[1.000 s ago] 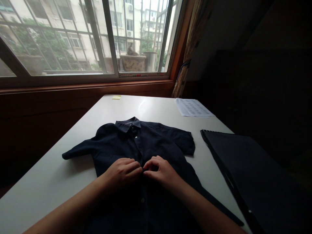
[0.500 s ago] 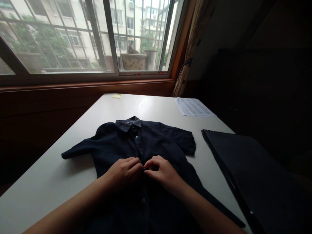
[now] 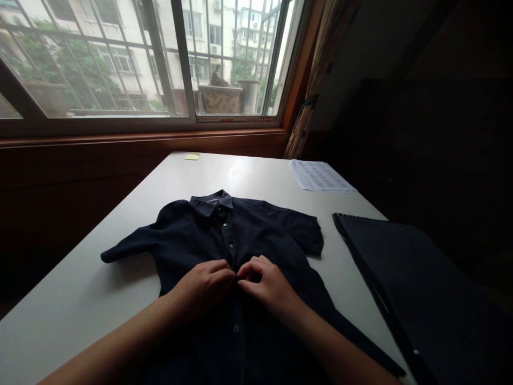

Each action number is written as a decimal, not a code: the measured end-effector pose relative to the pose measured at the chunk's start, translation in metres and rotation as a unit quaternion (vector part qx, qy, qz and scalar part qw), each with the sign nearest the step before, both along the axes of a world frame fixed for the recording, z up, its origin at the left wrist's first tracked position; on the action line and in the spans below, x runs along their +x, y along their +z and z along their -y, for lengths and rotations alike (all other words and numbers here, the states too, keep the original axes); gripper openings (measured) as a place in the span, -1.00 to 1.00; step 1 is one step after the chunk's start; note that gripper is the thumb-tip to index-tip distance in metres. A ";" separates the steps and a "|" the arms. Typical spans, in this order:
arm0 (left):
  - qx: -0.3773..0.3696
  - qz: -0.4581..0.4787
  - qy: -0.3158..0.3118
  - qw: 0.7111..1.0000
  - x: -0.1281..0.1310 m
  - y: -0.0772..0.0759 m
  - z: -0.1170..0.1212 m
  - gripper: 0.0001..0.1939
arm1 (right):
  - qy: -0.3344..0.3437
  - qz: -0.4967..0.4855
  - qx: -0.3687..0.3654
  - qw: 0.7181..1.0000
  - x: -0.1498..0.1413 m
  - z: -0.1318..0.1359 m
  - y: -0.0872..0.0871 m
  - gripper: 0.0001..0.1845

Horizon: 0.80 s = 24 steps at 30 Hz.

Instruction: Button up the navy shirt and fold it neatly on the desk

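A dark navy short-sleeved shirt point(image 3: 272, 235) lies front side up, its collar point(image 3: 212, 203) pointing away from me. Pale buttons run down its front placket, one point(image 3: 236, 329) below my hands and two above them. At the middle of the placket my left hand point(image 3: 206, 283) has its fingers closed on the shirt's edge. Facing it, my right hand point(image 3: 266, 280) pinches the placket between thumb and forefinger. The fingertips of both hands nearly meet. Whatever lies right between them, button or buttonhole, is too dark and covered to make out.
The shirt rests on a white table point(image 3: 132, 214). To the right lies a large dark flat item point(image 3: 401, 267) with a ridged edge. Printed sheets point(image 3: 320, 175) lie at the back right, and a yellow sticky note point(image 3: 192, 156) at the back left. Beyond is a barred window point(image 3: 120, 59).
Both hands stay at the same place on the placket, with only slight finger movement. A second button above the hands shows more plainly now. The view has shifted very little.
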<state>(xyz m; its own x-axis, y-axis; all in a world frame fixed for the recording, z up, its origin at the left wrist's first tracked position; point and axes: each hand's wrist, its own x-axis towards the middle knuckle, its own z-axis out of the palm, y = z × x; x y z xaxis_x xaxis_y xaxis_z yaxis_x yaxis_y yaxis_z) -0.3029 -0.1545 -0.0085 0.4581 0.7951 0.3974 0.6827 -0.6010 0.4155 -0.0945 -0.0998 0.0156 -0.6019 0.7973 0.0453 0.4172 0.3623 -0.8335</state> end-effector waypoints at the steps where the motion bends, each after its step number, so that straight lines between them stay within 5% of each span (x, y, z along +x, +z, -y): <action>1: -0.011 0.014 0.001 1.000 0.001 0.001 0.001 -0.83 | -0.003 0.001 0.006 1.000 0.000 0.000 0.000 -0.87; 9: -0.106 0.095 0.010 0.990 0.000 0.006 -0.001 -0.85 | -0.007 0.008 0.024 1.000 -0.002 0.002 -0.001 -0.88; 24: -0.151 0.126 0.043 0.980 0.002 0.008 -0.003 -0.90 | -0.001 0.007 0.017 1.000 0.000 0.002 -0.001 -0.87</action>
<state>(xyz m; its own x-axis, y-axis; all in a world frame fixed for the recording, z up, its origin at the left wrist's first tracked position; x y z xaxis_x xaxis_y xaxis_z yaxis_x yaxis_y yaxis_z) -0.3007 -0.1510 -0.0008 0.3023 0.9253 0.2290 0.5786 -0.3690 0.7273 -0.0942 -0.1017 0.0146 -0.6012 0.7965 0.0636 0.4294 0.3891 -0.8150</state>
